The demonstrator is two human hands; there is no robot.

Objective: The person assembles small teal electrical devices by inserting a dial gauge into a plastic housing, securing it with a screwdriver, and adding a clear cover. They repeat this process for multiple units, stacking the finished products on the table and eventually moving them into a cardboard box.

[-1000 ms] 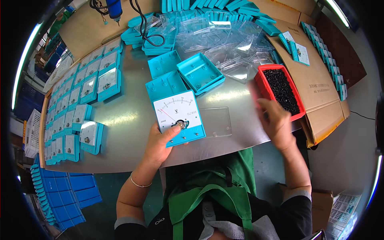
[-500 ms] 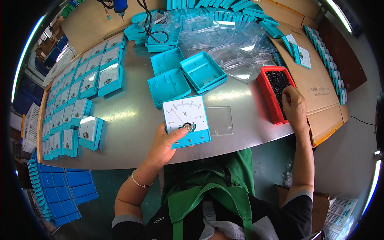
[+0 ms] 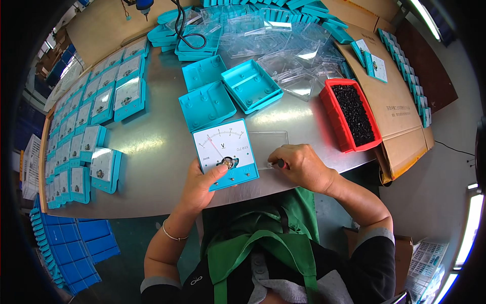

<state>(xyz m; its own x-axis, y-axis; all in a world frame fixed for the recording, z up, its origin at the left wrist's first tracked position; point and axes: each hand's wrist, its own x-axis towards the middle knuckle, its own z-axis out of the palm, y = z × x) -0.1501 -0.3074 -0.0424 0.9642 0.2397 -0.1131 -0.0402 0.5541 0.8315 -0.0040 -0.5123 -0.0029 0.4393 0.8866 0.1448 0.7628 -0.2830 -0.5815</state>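
My left hand (image 3: 195, 188) holds a voltmeter (image 3: 226, 152) with a white dial and turquoise base, tilted toward me near the table's front edge. The thumb lies over the metal movement at the dial's lower middle. To its right, my right hand (image 3: 304, 167) is closed in a pinch, with a small dark piece (image 3: 282, 163) showing between the fingers; its exact shape is unclear. Beneath that hand, and partly hidden by it, a clear plastic cover (image 3: 276, 138) lies flat on the table. A red bin (image 3: 375, 133) full of small black parts stands to the right.
Turquoise cases (image 3: 208, 106) sit behind the voltmeter, with loose clear covers (image 3: 298, 86) beyond them. Rows of dial units (image 3: 105, 169) fill the table's left side. Flattened cardboard (image 3: 405, 137) lies at right, bearing two dial units. A blue tool (image 3: 144, 5) hangs at the back.
My right hand has left the red bin and come left to the clear cover, now pinching a small dark piece. My left hand still holds the voltmeter. The whole view has shifted slightly.
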